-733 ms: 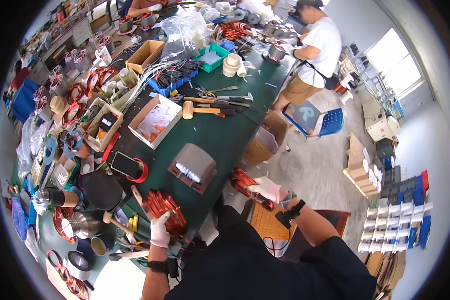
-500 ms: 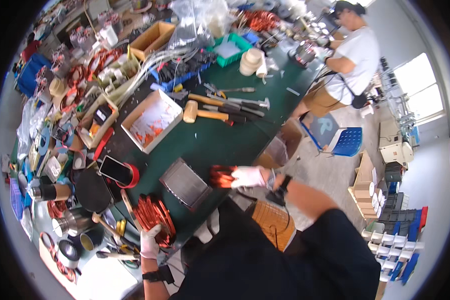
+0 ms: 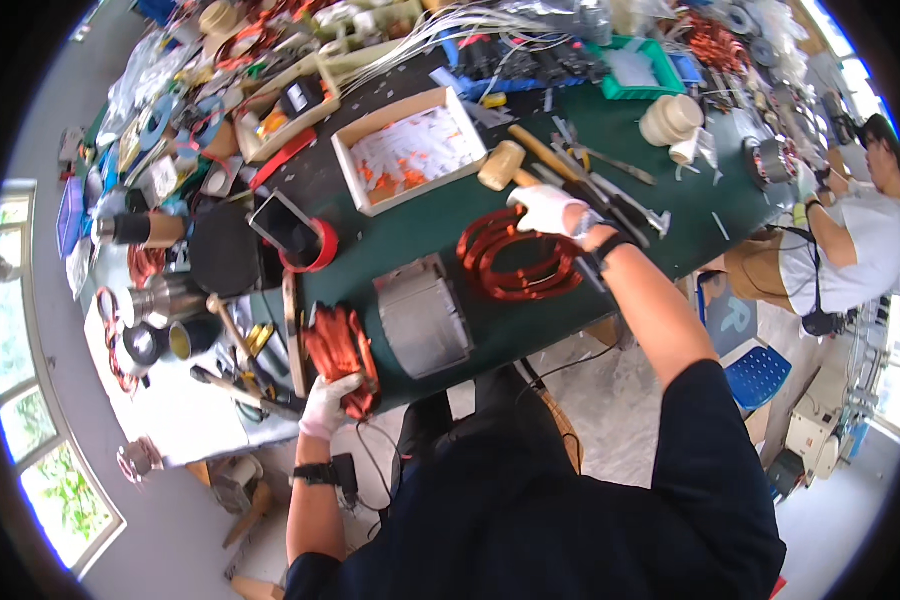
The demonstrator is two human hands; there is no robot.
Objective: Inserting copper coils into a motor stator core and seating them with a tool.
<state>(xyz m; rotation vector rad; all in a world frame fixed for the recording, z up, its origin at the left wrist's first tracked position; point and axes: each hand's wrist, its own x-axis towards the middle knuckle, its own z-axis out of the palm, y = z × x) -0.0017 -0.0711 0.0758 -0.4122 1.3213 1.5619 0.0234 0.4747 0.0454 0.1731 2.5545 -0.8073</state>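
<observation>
My left hand point(image 3: 331, 404), in a white glove, is closed on the near end of a bundled red-brown copper wire coil point(image 3: 338, 348) by the table's front edge. To its right stands a grey metal stator core point(image 3: 422, 318), a ribbed curved cylinder. Over the upper edge of some loosely looped copper wire coils point(image 3: 518, 268) is my gloved right hand point(image 3: 548, 209). Its fingers look stretched out, somewhat blurred, and cover part of the handle of a wooden mallet point(image 3: 501, 166). Whether they touch the handle or the loops I cannot tell.
Files and hand tools point(image 3: 610, 190) lie beyond my right hand. A white box point(image 3: 410, 150) holds paper and orange scraps. A phone point(image 3: 288, 226) leans on a red tape roll point(image 3: 320, 250). Metal cups point(image 3: 155, 303) stand left. A co-worker point(image 3: 840, 255) handles another stator at far right.
My view has swung to the right. My right hand has put the copper coils down beyond the stator core and moved away over the table, toward the mallet. My left hand stays on its coil.
</observation>
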